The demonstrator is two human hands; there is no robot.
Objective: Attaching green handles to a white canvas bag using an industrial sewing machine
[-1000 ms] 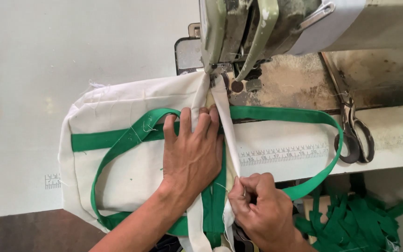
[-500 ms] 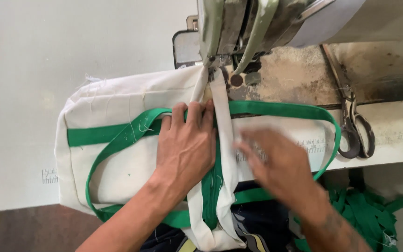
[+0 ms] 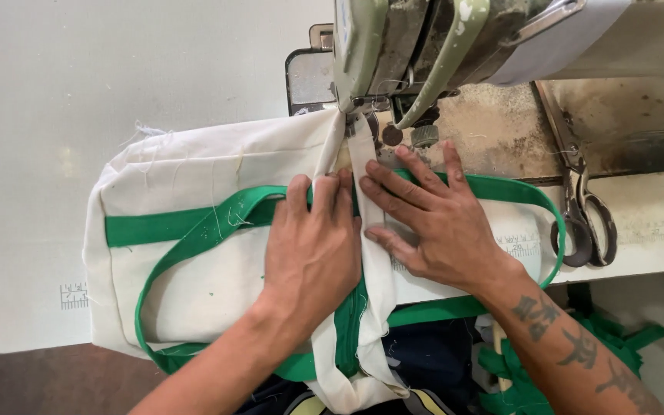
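Canvas bag (image 3: 194, 230) flat on counter (image 3: 78, 92), seam strip (image 3: 366, 223) under presser foot (image 3: 359, 123). Left hand (image 3: 313, 246) and right hand (image 3: 432, 223) spread open, pressing either side. Best kept taut, fed evenly, fingertips clear of needle.

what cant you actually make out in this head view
- Needle: hidden behind the sewing machine head.
- White fabric strip: part under the left hand and right hand is covered.
- Green strap: its lower loop is cut off by the bottom edge.
- Scissors: blade tips hidden under the machine.
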